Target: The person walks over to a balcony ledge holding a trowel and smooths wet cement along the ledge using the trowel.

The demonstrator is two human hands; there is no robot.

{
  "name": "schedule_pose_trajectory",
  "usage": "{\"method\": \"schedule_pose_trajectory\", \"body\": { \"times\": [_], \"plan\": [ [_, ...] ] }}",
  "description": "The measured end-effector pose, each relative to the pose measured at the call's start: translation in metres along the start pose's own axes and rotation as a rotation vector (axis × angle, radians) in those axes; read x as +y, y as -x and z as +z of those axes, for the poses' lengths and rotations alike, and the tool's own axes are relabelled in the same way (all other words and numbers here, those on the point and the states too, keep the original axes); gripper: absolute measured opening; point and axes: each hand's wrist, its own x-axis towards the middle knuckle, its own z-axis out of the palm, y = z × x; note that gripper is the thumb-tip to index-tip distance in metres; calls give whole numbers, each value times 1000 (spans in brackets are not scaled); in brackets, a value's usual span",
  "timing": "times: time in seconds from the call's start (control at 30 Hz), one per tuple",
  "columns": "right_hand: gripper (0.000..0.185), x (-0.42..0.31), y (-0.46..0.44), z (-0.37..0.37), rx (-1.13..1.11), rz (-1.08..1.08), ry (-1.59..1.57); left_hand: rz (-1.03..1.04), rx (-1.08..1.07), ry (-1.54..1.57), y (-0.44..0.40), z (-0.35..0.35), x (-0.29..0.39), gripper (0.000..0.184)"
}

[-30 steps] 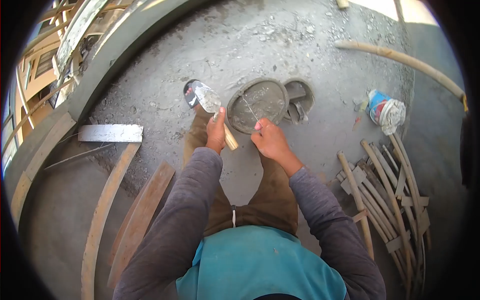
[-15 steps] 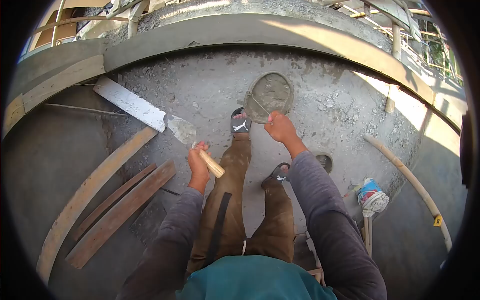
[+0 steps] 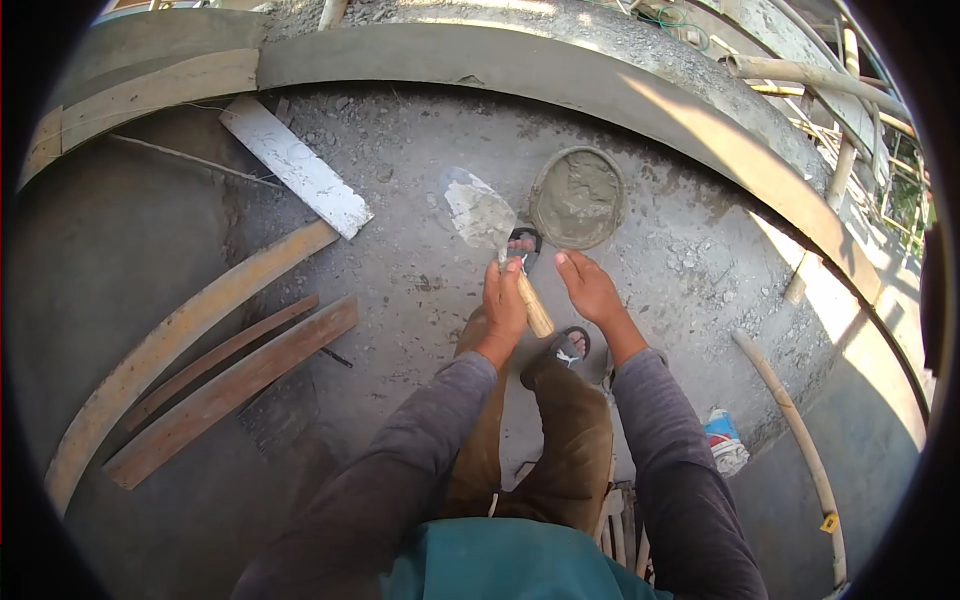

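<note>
My left hand [image 3: 506,302] is closed round the wooden handle of a pointed trowel [image 3: 480,210]. Grey mortar smears its blade, which points away from me, left of a round bucket [image 3: 577,200]. Wet grey mortar fills much of the bucket, seen from above. My right hand [image 3: 592,292] hovers just on the near side of the bucket, apart from it, with the thumb away from loosely bent fingers. Nothing shows in that hand. Part of my sandalled foot [image 3: 525,240] lies behind the trowel.
A white-smeared board [image 3: 295,168] lies at upper left, near a curved wooden strip [image 3: 190,330] and reddish planks [image 3: 235,390]. A long concrete edge [image 3: 480,58] crosses the far side. At right are a bamboo pole [image 3: 790,410] and a blue-and-white bag [image 3: 724,440].
The trowel has moved right, closer to the bucket. My right hand has let go of the bucket's wire handle. The camera view has shifted, and my right arm now covers the small round container.
</note>
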Motion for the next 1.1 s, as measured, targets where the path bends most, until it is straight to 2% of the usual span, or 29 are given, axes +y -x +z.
{"method": "schedule_pose_trajectory", "body": {
  "times": [0.07, 0.1, 0.17, 0.2, 0.27, 0.3, 0.33, 0.4, 0.43, 0.5, 0.53, 0.6, 0.63, 0.67, 0.73, 0.8, 0.83, 0.9, 0.97, 1.1],
  "plan": [
    [53, -19, 29, -13, -264, 318, -959, 25, -51, -104, 11, 16, 6, 40],
    [53, -19, 41, -12, -268, 308, -962, 33, -45, -107, 18, 23, 8, 40],
    [50, -21, 62, -10, 28, -12, -804, 134, -199, -194, 34, 32, 11, 45],
    [50, -16, 71, -4, 25, -30, -811, 148, -188, -201, 41, 34, 7, 45],
    [42, 3, 71, 5, 133, 4, -863, 252, -361, -270, 44, 39, -1, 48],
    [35, 5, 72, 4, 234, -5, -862, 272, -352, -286, 55, 39, 0, 48],
    [35, 11, 75, 0, 243, -28, -883, 274, -282, -374, 66, 38, 2, 47],
    [30, 30, 83, -12, 200, 209, -811, 237, -202, -481, 90, 29, 3, 43],
    [30, 42, 86, -13, 213, 189, -820, 196, -197, -499, 103, 23, 2, 41],
    [31, 69, 93, -9, 420, 122, -607, 165, -235, -459, 131, 9, -17, 39],
    [31, 78, 96, -11, 432, 144, -599, 156, -258, -455, 141, 4, -19, 39],
    [37, 99, 104, -22, 457, 173, -434, -17, -396, -512, 167, -8, -20, 37],
    [39, 111, 103, -24, 430, 235, -345, -40, -439, -547, 176, -15, -20, 38],
    [39, 121, 103, -25, 436, 272, -332, -58, -475, -584, 181, -23, -19, 39],
    [40, 132, 101, -25, 359, 373, -174, 42, -476, -608, 197, -50, -22, 38],
    [42, 129, 100, -24, 374, 432, -102, -26, -467, -626, 214, -92, -36, 33],
    [43, 131, 98, -23, 366, 417, -97, -40, -483, -629, 216, -110, -39, 33],
    [44, 125, 89, -26, 369, 425, -92, -204, -526, -734, 202, -130, -35, 32],
    [41, 114, 84, -24, 363, 511, -51, -192, -535, -738, 159, -128, -30, 32],
    [40, 114, 64, 4, 465, 539, -70, -206, -473, -480, 70, -108, -39, 39]
  ]
}}
